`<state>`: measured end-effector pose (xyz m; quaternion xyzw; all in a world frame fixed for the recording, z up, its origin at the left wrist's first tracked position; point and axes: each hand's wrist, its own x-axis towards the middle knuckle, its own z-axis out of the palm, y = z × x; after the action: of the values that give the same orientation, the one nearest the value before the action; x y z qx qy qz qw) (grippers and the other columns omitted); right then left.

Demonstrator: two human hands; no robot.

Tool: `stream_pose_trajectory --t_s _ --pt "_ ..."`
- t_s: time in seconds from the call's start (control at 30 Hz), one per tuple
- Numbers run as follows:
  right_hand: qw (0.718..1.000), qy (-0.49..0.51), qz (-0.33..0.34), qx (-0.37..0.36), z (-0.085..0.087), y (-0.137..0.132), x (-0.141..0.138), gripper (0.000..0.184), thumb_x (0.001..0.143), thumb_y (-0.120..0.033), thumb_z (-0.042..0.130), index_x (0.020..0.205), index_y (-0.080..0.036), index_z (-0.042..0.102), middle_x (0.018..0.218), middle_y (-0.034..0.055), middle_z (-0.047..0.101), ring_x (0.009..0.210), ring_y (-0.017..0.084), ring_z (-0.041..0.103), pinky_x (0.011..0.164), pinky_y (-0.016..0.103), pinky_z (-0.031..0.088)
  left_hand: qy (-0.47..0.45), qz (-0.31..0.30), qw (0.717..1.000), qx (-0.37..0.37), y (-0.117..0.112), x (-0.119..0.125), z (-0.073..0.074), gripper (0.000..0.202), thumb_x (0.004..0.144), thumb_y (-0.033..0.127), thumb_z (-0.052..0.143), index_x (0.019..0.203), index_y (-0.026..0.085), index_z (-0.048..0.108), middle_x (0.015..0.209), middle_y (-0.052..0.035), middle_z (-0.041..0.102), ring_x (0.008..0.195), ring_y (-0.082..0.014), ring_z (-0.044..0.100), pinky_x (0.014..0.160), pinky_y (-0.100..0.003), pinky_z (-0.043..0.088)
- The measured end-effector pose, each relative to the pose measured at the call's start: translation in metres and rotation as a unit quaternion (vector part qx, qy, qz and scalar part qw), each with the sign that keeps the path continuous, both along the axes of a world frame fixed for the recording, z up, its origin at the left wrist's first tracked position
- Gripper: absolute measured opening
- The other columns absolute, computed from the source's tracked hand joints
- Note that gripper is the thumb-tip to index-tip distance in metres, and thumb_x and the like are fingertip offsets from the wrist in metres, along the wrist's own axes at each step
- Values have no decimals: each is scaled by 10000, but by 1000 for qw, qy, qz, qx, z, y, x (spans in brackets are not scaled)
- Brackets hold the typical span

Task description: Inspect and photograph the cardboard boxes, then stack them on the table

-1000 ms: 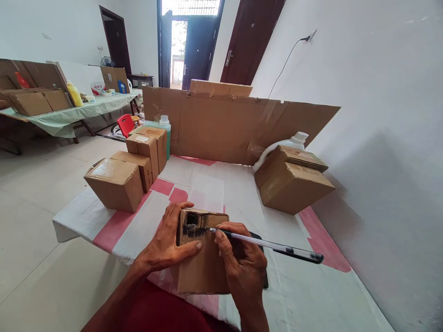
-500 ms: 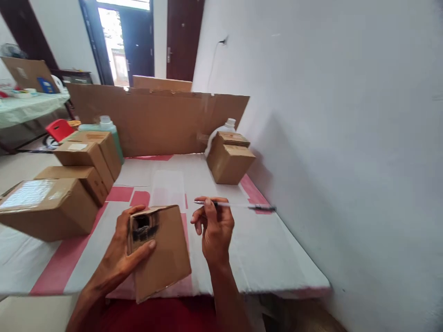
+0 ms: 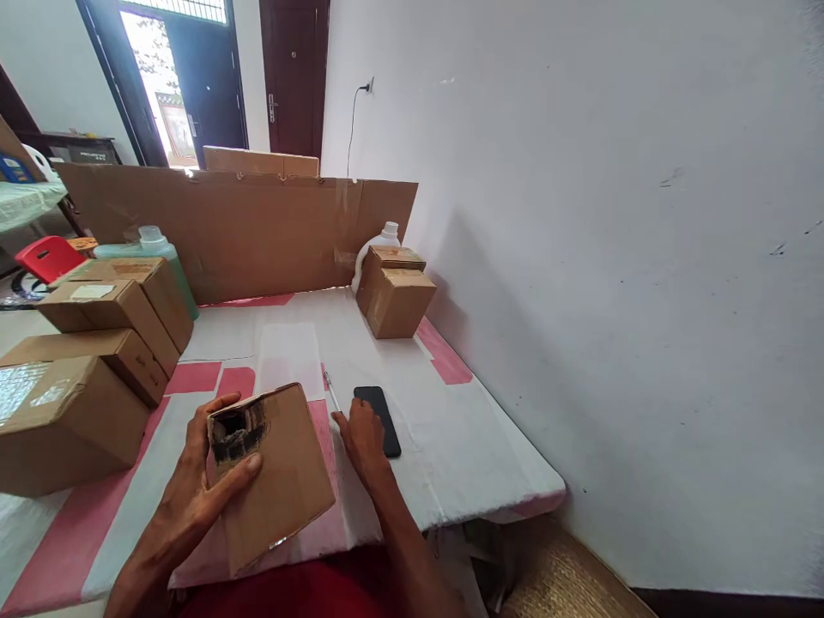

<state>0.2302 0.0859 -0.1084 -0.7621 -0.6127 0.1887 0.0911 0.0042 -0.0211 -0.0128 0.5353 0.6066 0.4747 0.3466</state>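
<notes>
Left hand (image 3: 204, 489) grips a small cardboard box (image 3: 270, 472) with a blackened patch, tilted above the worktop (image 3: 463, 446). Right hand (image 3: 361, 442) rests flat, fingers loose, on the pen (image 3: 331, 391) beside a black phone (image 3: 378, 419).

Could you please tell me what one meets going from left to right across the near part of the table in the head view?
First the large taped cardboard box → left hand → small box with a blackened patch → right hand → black phone → white wall.

Home packing room: cardboard boxes (image 3: 70, 421), doors (image 3: 293, 77).
</notes>
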Motion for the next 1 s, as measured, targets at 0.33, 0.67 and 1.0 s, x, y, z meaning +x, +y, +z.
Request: stream_pose_trajectory --t_s 0.33,0.67,1.0 --pt "989 83 -126 -5 -15 -11 58 690 716 -426 835 1206 11 622 1221 356 662 1173 490 635 946 561 489 -6 -29 1000 -1 -3 -11 -5 773 833 604 705 1472 276 421 1419 -118 571 1326 -376 537 1163 -569 376" --pt "786 611 -98 -17 -5 -59 64 612 772 -499 776 1239 -130 633 1177 137 772 1058 321 749 912 448 603 -37 -41 998 14 -11 -9 -3 671 848 502 720 1422 281 451 1396 -100 572 1283 -328 574 1107 -497 455" --pt "489 843 8 -226 114 -122 25 574 845 -648 734 1116 -144 776 1085 153 791 857 250 748 754 375 593 24 -60 997 38 -12 -6 -4 662 835 405 731 1422 296 447 1399 -88 531 1305 -313 533 1136 -494 437"
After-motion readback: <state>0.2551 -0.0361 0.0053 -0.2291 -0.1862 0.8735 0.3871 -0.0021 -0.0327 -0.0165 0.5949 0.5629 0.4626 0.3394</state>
